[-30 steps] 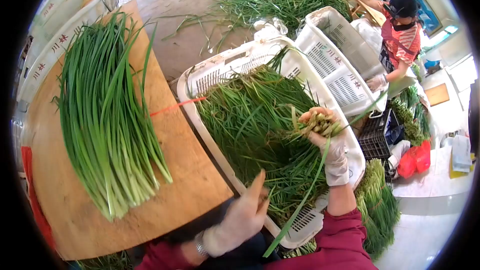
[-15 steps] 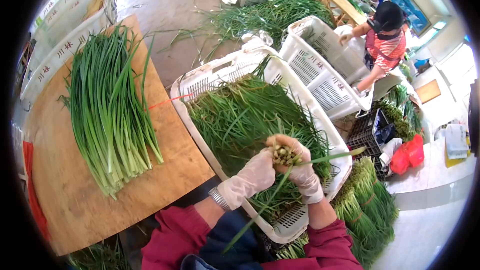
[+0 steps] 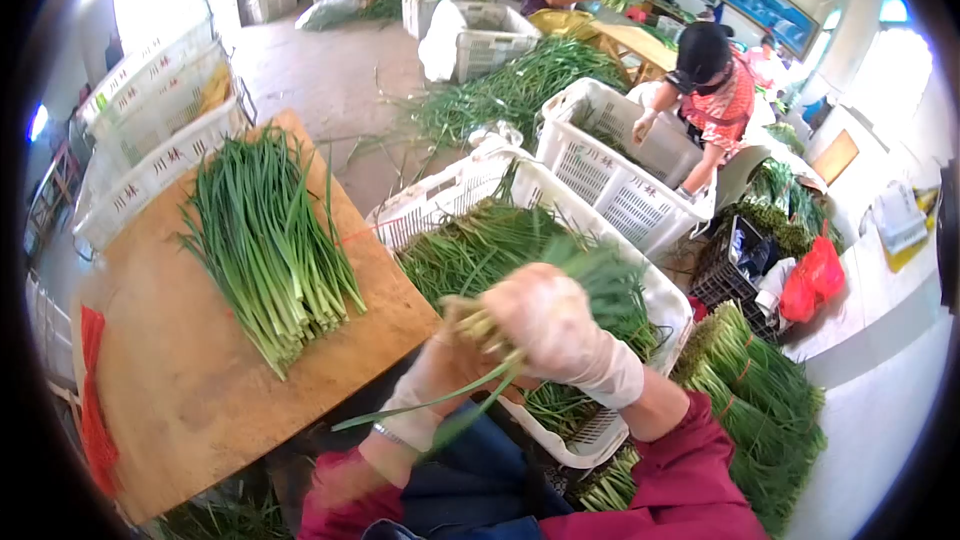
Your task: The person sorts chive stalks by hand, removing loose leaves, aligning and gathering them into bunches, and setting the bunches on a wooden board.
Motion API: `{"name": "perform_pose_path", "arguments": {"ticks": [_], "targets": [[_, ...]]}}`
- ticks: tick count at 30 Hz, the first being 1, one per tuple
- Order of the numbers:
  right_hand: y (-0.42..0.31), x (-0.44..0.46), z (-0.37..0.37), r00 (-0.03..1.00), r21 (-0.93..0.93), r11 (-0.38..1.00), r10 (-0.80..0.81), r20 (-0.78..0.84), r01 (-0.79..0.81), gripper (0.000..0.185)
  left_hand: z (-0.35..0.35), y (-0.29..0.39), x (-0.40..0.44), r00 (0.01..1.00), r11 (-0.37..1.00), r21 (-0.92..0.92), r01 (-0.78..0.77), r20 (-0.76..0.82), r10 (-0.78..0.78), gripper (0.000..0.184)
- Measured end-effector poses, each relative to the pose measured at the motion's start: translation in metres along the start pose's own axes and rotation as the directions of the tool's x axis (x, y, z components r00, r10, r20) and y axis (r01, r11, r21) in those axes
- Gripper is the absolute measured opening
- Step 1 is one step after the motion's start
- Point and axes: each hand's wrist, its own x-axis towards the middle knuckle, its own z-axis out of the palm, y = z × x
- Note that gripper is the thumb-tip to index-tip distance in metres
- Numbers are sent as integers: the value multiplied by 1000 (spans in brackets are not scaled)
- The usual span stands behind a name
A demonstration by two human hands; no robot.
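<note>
Both of my hands wear thin whitish gloves and are blurred by motion above a white plastic crate (image 3: 640, 280). A small bunch of garlic chives (image 3: 485, 333) is gripped in my right hand (image 3: 550, 320), its pale cut ends pointing towards me and its leaves blurred behind. My left hand (image 3: 435, 370) closes against the stem ends from the left. A few loose leaves (image 3: 440, 400) hang below the hands. More chives (image 3: 480, 240) fill the crate. On the wooden board (image 3: 180, 380) to the left lies a large pile of chives (image 3: 270, 250).
Red ties (image 3: 95, 390) hang over the board's left edge. Stacked white crates (image 3: 150, 180) stand behind it. Tied chive bundles (image 3: 755, 410) lie at the right, near a black crate (image 3: 725, 275). A co-worker (image 3: 715, 100) bends over another white crate (image 3: 600, 175).
My hands have moved left and towards me with the chives, the right hand now over the bunch. The view has tilted up, showing more of the room. The co-worker leans lower.
</note>
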Motion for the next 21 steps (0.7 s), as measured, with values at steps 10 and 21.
{"name": "perform_pose_path", "arguments": {"ticks": [10, 21], "targets": [[-197, 136, 33, 555, -182, 567, -824, -116, 803, 31, 94, 40, -248, 410, 412, 634, -655, -161, 898, 45], [-389, 89, 221, 354, 454, 114, -798, -488, 884, 20, 20, -101, -461, -108, 519, 559, -647, -741, 663, 23]]}}
